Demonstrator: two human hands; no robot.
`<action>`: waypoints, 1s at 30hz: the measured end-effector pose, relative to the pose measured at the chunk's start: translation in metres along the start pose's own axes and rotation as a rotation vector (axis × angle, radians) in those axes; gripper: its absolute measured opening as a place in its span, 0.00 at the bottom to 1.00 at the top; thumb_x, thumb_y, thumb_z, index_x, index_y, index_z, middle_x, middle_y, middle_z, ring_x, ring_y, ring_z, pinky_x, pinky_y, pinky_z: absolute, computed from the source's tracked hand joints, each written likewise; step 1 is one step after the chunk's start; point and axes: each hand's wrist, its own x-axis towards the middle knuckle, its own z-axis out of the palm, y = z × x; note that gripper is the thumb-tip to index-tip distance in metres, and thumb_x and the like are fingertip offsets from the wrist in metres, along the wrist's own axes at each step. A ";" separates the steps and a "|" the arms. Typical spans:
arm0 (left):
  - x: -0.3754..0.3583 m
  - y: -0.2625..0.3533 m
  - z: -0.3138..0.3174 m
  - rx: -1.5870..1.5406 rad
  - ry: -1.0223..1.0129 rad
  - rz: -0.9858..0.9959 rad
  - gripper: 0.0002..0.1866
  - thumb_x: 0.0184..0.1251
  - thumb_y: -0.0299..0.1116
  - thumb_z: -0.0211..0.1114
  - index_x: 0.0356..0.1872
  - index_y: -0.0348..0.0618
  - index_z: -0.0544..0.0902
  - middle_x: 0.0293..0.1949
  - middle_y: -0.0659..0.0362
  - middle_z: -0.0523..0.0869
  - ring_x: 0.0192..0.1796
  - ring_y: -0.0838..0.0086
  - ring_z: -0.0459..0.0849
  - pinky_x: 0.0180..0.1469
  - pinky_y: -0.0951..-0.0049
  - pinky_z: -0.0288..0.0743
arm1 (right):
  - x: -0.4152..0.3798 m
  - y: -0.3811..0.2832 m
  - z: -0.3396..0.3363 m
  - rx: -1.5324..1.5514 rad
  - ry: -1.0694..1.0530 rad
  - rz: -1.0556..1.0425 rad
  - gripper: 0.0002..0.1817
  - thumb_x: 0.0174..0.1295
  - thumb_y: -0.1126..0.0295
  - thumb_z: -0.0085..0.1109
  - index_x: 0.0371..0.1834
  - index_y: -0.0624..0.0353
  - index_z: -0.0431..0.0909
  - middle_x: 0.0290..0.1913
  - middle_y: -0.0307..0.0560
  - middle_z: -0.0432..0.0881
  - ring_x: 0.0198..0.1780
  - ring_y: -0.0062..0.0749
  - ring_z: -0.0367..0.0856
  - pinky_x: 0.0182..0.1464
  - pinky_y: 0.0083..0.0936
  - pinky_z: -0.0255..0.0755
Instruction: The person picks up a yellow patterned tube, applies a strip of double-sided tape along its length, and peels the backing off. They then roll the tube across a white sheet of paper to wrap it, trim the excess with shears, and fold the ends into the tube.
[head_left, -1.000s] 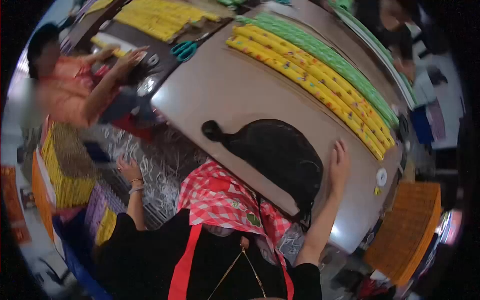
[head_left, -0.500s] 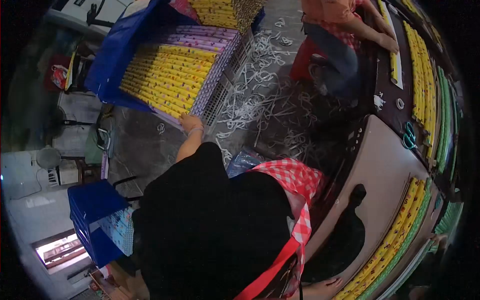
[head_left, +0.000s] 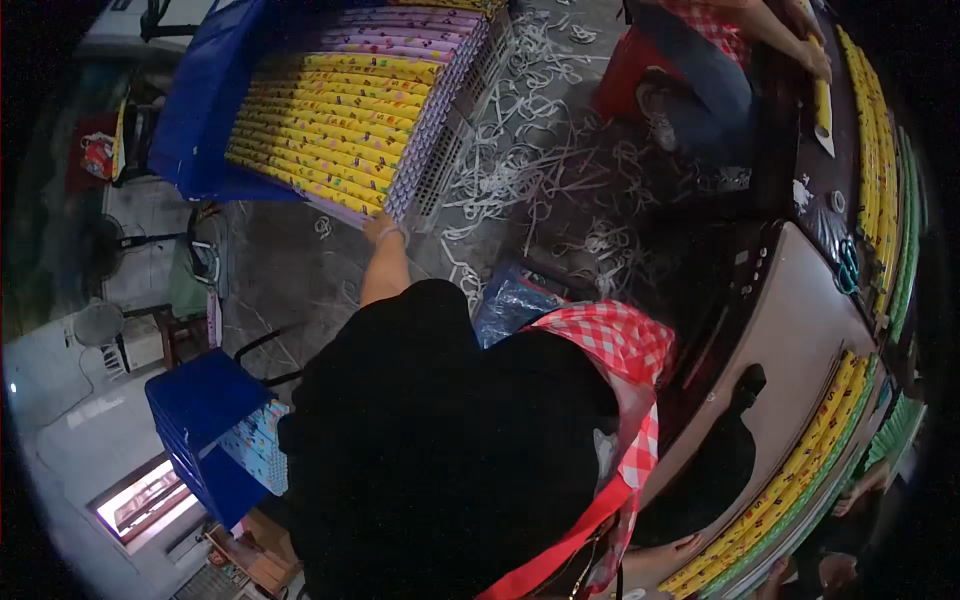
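My left hand (head_left: 380,230) is stretched forward to the lower front corner of a stack of yellow patterned rolls (head_left: 325,125). It touches the corner beside the lowest, purple rolls; its fingertips are hidden there. The stack lies in a blue crate (head_left: 180,140), with purple rolls behind the yellow ones. Low on the right, my right hand (head_left: 682,546) rests at the near edge of a brown glossy surface (head_left: 790,290), small and dim, its fingers unclear. Yellow and green rolls (head_left: 790,490) lie along that surface's far side.
White strips (head_left: 530,150) litter the floor. A co-worker (head_left: 710,80) bends over a dark table at the upper right, hands on a yellow roll (head_left: 822,105). Green scissors (head_left: 848,268) lie nearby. A blue crate (head_left: 205,395) with light-blue rolls stands at the lower left.
The view has shifted, so the stack sits higher and the brown surface farther right. My left hand remains at the stack's corner. The co-worker's hands have moved along the yellow roll.
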 end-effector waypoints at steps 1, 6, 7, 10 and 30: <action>0.004 0.013 -0.020 -0.005 -0.098 -0.192 0.24 0.65 0.47 0.48 0.51 0.37 0.75 0.45 0.41 0.80 0.45 0.50 0.81 0.43 0.56 0.74 | -0.013 -0.002 -0.002 -0.004 -0.022 0.011 0.20 0.69 0.65 0.40 0.55 0.67 0.71 0.59 0.58 0.70 0.60 0.47 0.68 0.63 0.35 0.62; 0.080 -0.012 -0.004 0.090 -0.256 -0.170 0.28 0.63 0.51 0.55 0.53 0.36 0.74 0.52 0.48 0.79 0.44 0.56 0.82 0.45 0.59 0.74 | -0.072 -0.013 -0.009 -0.018 -0.115 0.060 0.20 0.69 0.64 0.39 0.56 0.67 0.71 0.60 0.57 0.69 0.60 0.47 0.68 0.63 0.36 0.62; 0.098 -0.025 0.012 -0.115 -0.287 -0.212 0.30 0.62 0.51 0.57 0.55 0.37 0.72 0.52 0.50 0.79 0.44 0.59 0.82 0.44 0.60 0.74 | -0.080 -0.017 -0.011 -0.016 -0.125 0.067 0.21 0.69 0.64 0.39 0.56 0.67 0.71 0.60 0.57 0.69 0.60 0.47 0.68 0.63 0.36 0.62; 0.112 -0.036 0.024 -0.537 -0.349 -0.298 0.34 0.59 0.53 0.63 0.60 0.38 0.68 0.52 0.54 0.79 0.44 0.67 0.80 0.44 0.64 0.74 | -0.088 -0.025 -0.009 0.002 -0.139 0.075 0.21 0.69 0.63 0.38 0.56 0.67 0.71 0.60 0.57 0.69 0.61 0.47 0.68 0.63 0.36 0.62; -0.288 0.130 -0.099 -1.568 -1.402 -0.340 0.12 0.51 0.30 0.66 0.38 0.41 0.77 0.40 0.58 0.80 0.47 0.66 0.78 0.51 0.62 0.75 | -0.004 -0.019 0.048 0.307 0.000 0.057 0.23 0.71 0.60 0.35 0.58 0.65 0.70 0.62 0.56 0.67 0.62 0.47 0.66 0.63 0.37 0.62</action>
